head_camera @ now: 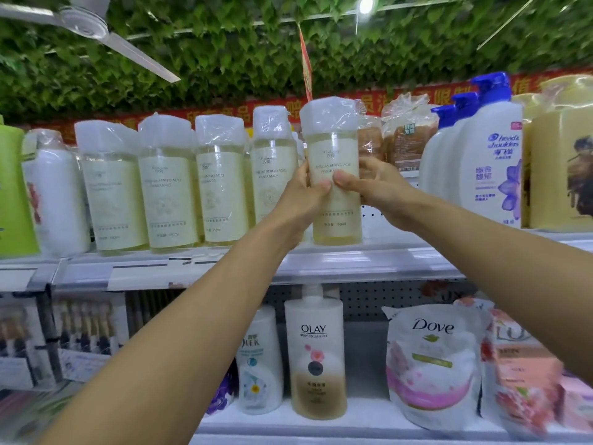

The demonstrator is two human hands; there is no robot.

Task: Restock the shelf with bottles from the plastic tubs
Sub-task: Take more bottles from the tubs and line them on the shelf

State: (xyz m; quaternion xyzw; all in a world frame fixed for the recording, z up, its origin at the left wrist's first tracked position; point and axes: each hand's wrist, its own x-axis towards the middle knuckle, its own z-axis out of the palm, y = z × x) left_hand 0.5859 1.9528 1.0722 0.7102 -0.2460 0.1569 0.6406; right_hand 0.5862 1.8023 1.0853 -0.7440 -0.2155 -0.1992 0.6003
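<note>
Ceiling: I look up at a mat of green leaves [224, 59], with a white fan [86, 24] at upper left and a lamp [365, 4] at upper right.
Top shelf: its pale front rail [199, 268] crosses my view; on it stand a row of matching clear bottles [167, 187] with cream labels, their caps wrapped in plastic film.
Right end of top shelf: white shampoo bottles with blue pumps [494, 162], then a big yellow container [561, 175].
Lower shelf: an Olay bottle [317, 358] stands upright, a Dove refill pouch [433, 367] to its right.
Held bottle: the bottle I am placing [333, 175] is upright at the right end of the row, its base at the top shelf's front edge; whether it rests there I cannot tell.
Left hand: my left hand [301, 200] grips the bottle's left side, thumb across the label.
Right hand: my right hand [378, 191] wraps the right side, thumb pressed on the front, fingers curled behind.
</note>
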